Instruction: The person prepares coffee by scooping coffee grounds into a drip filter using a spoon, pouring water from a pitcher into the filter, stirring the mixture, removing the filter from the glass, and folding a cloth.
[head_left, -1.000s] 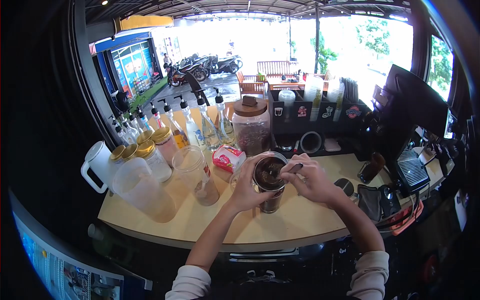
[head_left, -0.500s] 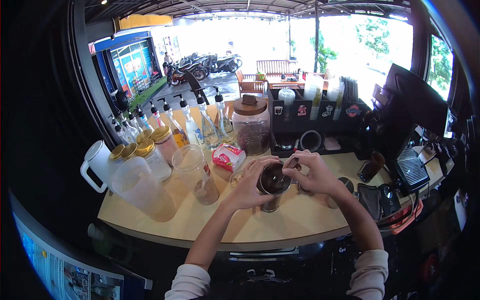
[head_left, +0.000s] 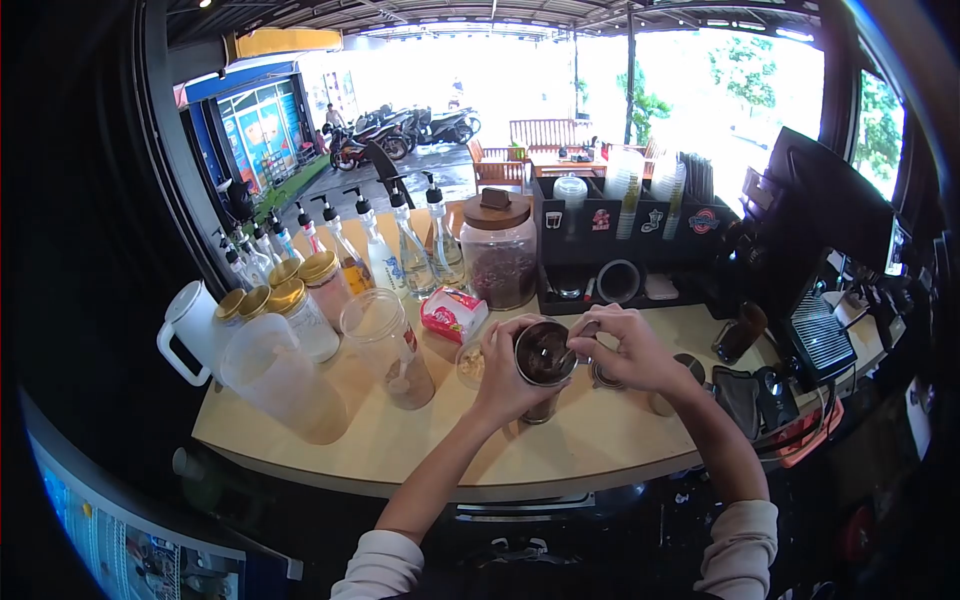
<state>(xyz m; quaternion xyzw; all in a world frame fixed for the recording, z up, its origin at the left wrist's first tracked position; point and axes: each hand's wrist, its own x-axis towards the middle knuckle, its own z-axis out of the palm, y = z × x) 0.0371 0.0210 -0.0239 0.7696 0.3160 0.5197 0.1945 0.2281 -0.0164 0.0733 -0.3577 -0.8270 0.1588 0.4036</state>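
Observation:
A clear cup (head_left: 545,352) with dark brown liquid stands on the wooden counter (head_left: 440,445). My left hand (head_left: 508,372) is wrapped round its left side. Pinched in my right hand (head_left: 625,345) is the handle of a spoon (head_left: 572,352), whose lower end dips into the liquid at the cup's right side. Just left of my left hand is a small bowl (head_left: 470,362) with pale bits in it. A red and white packet (head_left: 454,315) lies behind the bowl. Partly under my right hand, a small round metal item (head_left: 606,376) sits on the counter.
Left are a white jug (head_left: 196,325), a frosted pitcher (head_left: 268,365), a clear pitcher (head_left: 385,345) and gold-lidded jars (head_left: 318,268). Behind stand pump bottles (head_left: 412,240), a wood-lidded jar (head_left: 498,250) and a black cup organizer (head_left: 625,230). A dark glass (head_left: 740,335) stands right.
Over the last second the spoon and my right hand have shifted slightly in the cup. The cup's rim has moved a little. My left hand has kept its hold.

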